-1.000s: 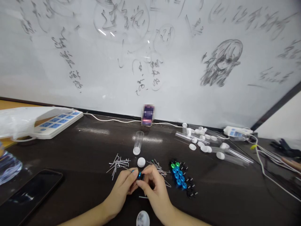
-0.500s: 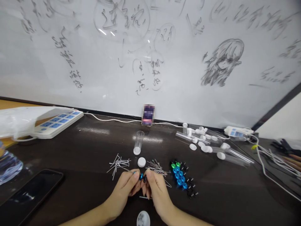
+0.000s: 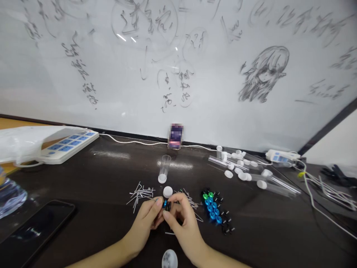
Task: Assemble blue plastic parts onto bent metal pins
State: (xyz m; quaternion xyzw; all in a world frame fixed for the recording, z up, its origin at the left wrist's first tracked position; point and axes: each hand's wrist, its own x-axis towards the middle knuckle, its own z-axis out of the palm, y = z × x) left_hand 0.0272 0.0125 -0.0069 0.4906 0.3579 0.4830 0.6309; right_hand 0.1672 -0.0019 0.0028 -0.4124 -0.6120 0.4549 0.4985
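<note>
My left hand (image 3: 147,216) pinches a small blue round part (image 3: 165,203), like a little metal wheel, in front of me. On its right side sits a small black part (image 3: 168,206), with the thumb and fingers of my right hand (image 3: 184,219) closed about it. Whether the two parts are joined I cannot tell. Just beyond my fingertips is a white cap (image 3: 167,191). Bent metal rods (image 3: 141,193) lie beyond my left hand, and thin metal pins (image 3: 192,203) lie partly hidden behind my right. A short rod (image 3: 169,233) rests below my hands.
Blue and green wheel-like parts (image 3: 213,208) and black pieces (image 3: 227,223) lie to the right. A capped clear tube (image 3: 164,167) is ahead, more tubes (image 3: 276,186) back right. A dark phone (image 3: 36,230) and power strip (image 3: 68,145) are left. A small white dish (image 3: 169,258) is nearest me.
My right hand has turned and its fingers have shifted up and left around the black part. Both hands have moved slightly, and the parts between them show at a changed angle.
</note>
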